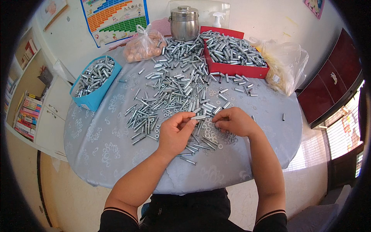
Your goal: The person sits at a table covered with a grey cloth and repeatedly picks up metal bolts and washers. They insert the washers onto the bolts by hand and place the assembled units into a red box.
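Note:
A round table under a pale blue patterned cloth (100, 143) carries a wide heap of small silver metal tubes (174, 89) and flat washers (224, 137). My left hand (176, 133) pinches one silver tube (199, 116) between thumb and fingers, just above the heap's near edge. My right hand (234, 121) rests curled on the cloth beside it, fingertips down among the washers. Whether it grips a washer is hidden by the fingers.
A blue box (92, 83) of tubes stands at the left, a red box (234, 54) of tubes at the back right. A steel lidded pot (184, 23), a spray bottle (218, 17) and two plastic bags (145, 44) (284, 65) line the far edge. A bookshelf (27, 112) stands left.

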A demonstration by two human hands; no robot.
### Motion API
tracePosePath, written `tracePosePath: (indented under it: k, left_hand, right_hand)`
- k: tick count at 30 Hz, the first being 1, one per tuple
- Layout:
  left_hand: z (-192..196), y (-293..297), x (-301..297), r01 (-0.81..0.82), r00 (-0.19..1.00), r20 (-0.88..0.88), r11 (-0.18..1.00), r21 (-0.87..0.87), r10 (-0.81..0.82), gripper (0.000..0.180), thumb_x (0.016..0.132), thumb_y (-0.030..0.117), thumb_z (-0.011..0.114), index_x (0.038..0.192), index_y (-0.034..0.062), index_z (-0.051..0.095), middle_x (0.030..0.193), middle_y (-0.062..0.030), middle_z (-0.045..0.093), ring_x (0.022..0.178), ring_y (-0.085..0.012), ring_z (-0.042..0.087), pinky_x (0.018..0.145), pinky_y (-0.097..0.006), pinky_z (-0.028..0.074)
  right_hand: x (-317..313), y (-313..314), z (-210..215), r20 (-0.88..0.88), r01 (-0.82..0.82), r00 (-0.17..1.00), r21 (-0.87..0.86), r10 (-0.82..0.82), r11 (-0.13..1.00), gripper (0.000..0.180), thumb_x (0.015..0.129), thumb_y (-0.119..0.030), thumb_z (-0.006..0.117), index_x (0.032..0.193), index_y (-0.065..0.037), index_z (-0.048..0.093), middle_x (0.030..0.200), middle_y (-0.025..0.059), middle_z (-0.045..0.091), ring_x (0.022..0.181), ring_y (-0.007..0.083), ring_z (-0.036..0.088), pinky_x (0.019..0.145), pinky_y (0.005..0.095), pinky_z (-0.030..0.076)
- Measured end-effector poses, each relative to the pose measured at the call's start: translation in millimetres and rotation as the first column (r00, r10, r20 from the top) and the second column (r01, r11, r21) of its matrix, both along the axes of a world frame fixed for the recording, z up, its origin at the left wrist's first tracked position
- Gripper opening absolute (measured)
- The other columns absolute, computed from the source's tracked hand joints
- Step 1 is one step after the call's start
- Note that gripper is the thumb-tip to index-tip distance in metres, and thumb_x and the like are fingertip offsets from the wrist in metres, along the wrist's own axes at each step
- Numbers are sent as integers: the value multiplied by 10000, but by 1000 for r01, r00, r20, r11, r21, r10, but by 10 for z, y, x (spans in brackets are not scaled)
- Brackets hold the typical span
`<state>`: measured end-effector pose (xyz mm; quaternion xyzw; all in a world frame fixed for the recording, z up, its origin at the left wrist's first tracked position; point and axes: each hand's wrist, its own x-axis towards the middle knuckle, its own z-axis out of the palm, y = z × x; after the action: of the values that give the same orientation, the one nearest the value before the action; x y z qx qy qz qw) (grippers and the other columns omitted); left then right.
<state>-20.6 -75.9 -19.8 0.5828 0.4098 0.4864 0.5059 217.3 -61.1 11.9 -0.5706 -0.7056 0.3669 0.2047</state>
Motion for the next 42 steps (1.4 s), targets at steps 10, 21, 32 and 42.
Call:
tracePosePath:
  k: [10,21,32,42]
  left_hand:
    - [30,28,20,-24,997,-78,998,63,29,206,886,30,645,1088,-9,659,848,-29,672,701,-45,576,620,-200,469]
    - [5,65,-65,-56,997,-52,998,-24,54,234,881,-20,635,1115,-4,641,971,-53,692,823,-59,607,705,-198,477]
    - [46,49,-11,-54,995,76,994,-90,61,211,885,1,649,1096,0,655,870,-28,690,704,-24,573,602,-174,450]
    - [14,4,-33,-1,999,53,993,-119,7,215,895,15,640,1110,4,644,939,-63,700,712,-53,589,610,-195,485]
  right_hand:
    - [-67,137,-42,178,-278,955,268,236,922,205,744,-149,730,934,-72,720,873,125,682,839,300,649,763,383,510]
    - [-164,141,-50,-422,83,900,-82,-110,993,93,826,-23,680,910,0,649,822,55,672,757,102,639,670,250,505]
    - [-265,60,-85,-644,176,735,-122,-213,977,97,825,26,679,897,25,615,965,101,698,813,113,656,735,245,534]
    - [-247,44,-137,-703,35,701,-134,-120,990,130,824,38,700,930,19,628,981,83,695,853,112,651,771,242,530]
